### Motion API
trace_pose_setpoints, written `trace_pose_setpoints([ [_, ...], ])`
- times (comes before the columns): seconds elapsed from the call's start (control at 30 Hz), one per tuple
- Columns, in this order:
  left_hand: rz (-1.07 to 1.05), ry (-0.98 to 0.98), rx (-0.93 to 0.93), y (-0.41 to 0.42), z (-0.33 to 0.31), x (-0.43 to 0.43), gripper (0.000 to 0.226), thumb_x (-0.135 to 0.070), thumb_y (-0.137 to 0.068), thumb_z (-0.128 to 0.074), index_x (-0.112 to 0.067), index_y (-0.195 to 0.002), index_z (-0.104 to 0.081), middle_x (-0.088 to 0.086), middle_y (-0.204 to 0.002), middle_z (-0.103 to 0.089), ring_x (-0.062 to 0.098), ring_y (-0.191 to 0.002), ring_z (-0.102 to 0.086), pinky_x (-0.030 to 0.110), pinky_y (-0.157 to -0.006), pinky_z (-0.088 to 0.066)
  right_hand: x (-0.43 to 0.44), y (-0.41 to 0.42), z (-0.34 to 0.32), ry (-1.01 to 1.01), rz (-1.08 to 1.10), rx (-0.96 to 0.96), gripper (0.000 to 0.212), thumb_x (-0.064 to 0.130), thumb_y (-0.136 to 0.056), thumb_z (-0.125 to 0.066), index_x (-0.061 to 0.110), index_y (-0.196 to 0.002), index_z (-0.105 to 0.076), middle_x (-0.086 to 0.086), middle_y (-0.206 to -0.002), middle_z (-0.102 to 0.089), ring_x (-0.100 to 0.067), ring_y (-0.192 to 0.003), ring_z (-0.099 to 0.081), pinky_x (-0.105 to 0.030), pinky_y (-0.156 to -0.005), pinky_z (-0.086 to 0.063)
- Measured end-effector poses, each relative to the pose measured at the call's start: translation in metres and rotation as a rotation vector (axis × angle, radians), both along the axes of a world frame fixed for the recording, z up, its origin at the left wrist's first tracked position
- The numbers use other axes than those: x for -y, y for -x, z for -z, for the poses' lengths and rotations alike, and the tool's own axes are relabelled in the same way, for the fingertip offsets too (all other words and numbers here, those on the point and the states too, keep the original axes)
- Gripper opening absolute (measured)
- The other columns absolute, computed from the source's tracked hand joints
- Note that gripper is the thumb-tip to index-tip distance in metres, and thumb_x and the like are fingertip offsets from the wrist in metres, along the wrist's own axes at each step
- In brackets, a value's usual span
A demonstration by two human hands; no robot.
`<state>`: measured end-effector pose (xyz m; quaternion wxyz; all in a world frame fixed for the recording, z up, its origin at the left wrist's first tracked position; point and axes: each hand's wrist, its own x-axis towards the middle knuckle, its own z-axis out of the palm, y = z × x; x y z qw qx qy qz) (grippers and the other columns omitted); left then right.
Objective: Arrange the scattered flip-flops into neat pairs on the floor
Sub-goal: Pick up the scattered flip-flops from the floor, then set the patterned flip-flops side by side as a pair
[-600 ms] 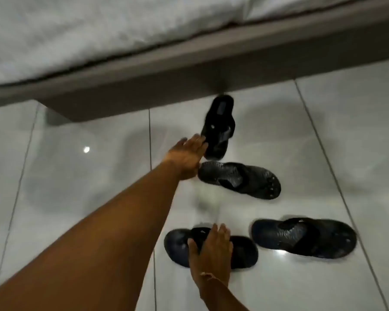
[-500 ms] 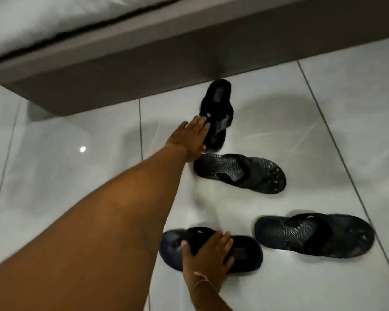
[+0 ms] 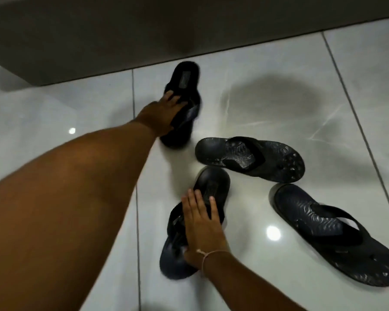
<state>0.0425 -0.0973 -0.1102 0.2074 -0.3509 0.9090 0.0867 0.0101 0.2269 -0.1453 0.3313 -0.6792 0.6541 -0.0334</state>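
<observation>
Several black flip-flops lie on the glossy white tiled floor (image 3: 279, 90). My left hand (image 3: 162, 112) reaches far forward and grips the strap of the far flip-flop (image 3: 185, 79), which points toward the bed base. My right hand (image 3: 201, 223) lies flat with spread fingers on the near flip-flop (image 3: 213, 182), now angled up to the right. A patterned flip-flop (image 3: 276, 161) lies crosswise to the right of both. Another patterned flip-flop (image 3: 337, 241) lies at the lower right, slanting down to the right.
A dark bed base (image 3: 144, 30) runs across the top of the view, close behind the far flip-flop. Bare tiles with grout lines (image 3: 134, 90) spread left and right. Ceiling light glints on the floor (image 3: 273, 233).
My left hand has moved forward and closed on the far flip-flop's strap. My right hand has turned the near flip-flop from crosswise to pointing up and right. The view has tilted down.
</observation>
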Motion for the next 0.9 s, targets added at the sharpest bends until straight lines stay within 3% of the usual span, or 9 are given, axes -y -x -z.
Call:
trace_pose_setpoints([
  [0.07, -0.032, 0.003, 0.015, -0.062, -0.002, -0.017, 0.08, -0.016, -0.085, -0.063, -0.017, -0.152, -0.019, 0.012, -0.161, -0.017, 0.034, -0.15, -0.006, 0.055, -0.107, -0.038, 0.016, 0.017, -0.01, 0.037, -0.068, -0.185, 0.114, 0.044, -0.078, -0.064, 0.008, -0.15, 0.015, -0.013, -0.162, 0.016, -0.028, -0.147, 0.023, -0.054, -0.116, 0.019],
  [0.2, -0.12, -0.016, -0.005, -0.172, -0.003, -0.094, 0.082, -0.014, -0.084, -0.066, -0.017, -0.152, -0.021, 0.012, -0.162, -0.017, 0.036, -0.149, -0.009, 0.051, -0.109, -0.038, 0.031, 0.007, -0.014, 0.056, -0.369, -0.196, 0.113, 0.041, -0.076, -0.067, 0.01, -0.152, 0.011, -0.011, -0.163, 0.012, -0.027, -0.149, 0.014, -0.053, -0.119, 0.011],
  [0.37, -0.26, -0.062, -0.026, -0.244, -0.002, -0.199, 0.088, -0.006, -0.08, -0.065, -0.02, -0.153, -0.018, 0.01, -0.163, -0.013, 0.033, -0.15, -0.005, 0.051, -0.115, -0.033, 0.071, -0.017, -0.011, 0.046, -0.46, -0.23, 0.12, 0.034, -0.069, -0.073, 0.011, -0.152, 0.011, -0.01, -0.163, 0.012, -0.025, -0.15, 0.012, -0.049, -0.116, 0.014],
  [0.43, -0.291, -0.078, -0.07, -0.244, -0.002, -0.221, 0.09, -0.001, -0.076, -0.067, -0.019, -0.152, -0.022, 0.011, -0.162, -0.016, 0.033, -0.15, -0.006, 0.05, -0.111, -0.039, 0.08, -0.033, -0.013, 0.05, -0.495, -0.248, 0.12, 0.034, -0.068, -0.074, 0.011, -0.152, 0.01, -0.009, -0.164, 0.01, -0.023, -0.15, 0.011, -0.05, -0.118, 0.013],
  [0.53, -0.3, -0.091, -0.096, -0.235, -0.011, -0.23, 0.093, 0.001, -0.068, -0.07, -0.015, -0.15, -0.028, 0.015, -0.16, -0.021, 0.037, -0.148, -0.01, 0.051, -0.101, -0.048, 0.079, -0.04, -0.022, 0.045, -0.509, -0.257, 0.119, 0.037, -0.069, -0.073, 0.01, -0.153, 0.007, -0.011, -0.164, 0.007, -0.026, -0.15, 0.01, -0.055, -0.118, 0.012],
  [0.6, -0.255, -0.046, -0.069, -0.221, -0.022, -0.229, 0.094, -0.009, -0.061, -0.073, -0.011, -0.147, -0.035, 0.022, -0.157, -0.026, 0.042, -0.146, -0.016, 0.058, -0.109, -0.037, 0.07, -0.019, -0.034, 0.09, -0.553, -0.262, 0.119, 0.039, -0.065, -0.073, 0.008, -0.153, 0.003, -0.016, -0.163, 0.005, -0.03, -0.15, 0.008, -0.06, -0.117, 0.009],
  [0.67, -0.277, 0.008, -0.1, -0.19, -0.035, -0.234, 0.089, -0.022, -0.062, -0.063, -0.009, -0.146, -0.037, 0.023, -0.156, -0.029, 0.043, -0.146, -0.018, 0.06, -0.113, -0.028, 0.062, 0.024, -0.049, 0.148, -0.554, -0.255, 0.109, 0.039, -0.068, -0.066, 0.01, -0.153, -0.004, -0.017, -0.163, 0.001, -0.033, -0.15, 0.004, -0.063, -0.116, 0.006],
  [0.77, -0.337, -0.053, -0.31, -0.106, -0.048, -0.272, 0.087, -0.024, -0.063, -0.06, -0.009, -0.145, -0.037, 0.023, -0.156, -0.028, 0.043, -0.145, -0.022, 0.061, -0.114, -0.027, 0.072, 0.117, -0.066, 0.161, -0.42, -0.339, 0.084, 0.023, -0.082, -0.054, 0.019, -0.154, -0.01, -0.009, -0.164, -0.001, -0.031, -0.15, 0.005, -0.062, -0.117, 0.006],
  [0.9, -0.51, -0.283, -0.49, 0.038, -0.045, -0.366, 0.086, -0.045, -0.082, -0.053, -0.014, -0.153, -0.014, 0.01, -0.163, -0.002, 0.029, -0.151, 0.004, 0.051, -0.122, -0.01, 0.083, 0.224, -0.067, -0.025, -0.347, -0.445, 0.07, 0.02, -0.094, -0.051, 0.031, -0.152, -0.016, 0.0, -0.165, 0.007, -0.028, -0.15, 0.007, -0.058, -0.119, -0.001],
])
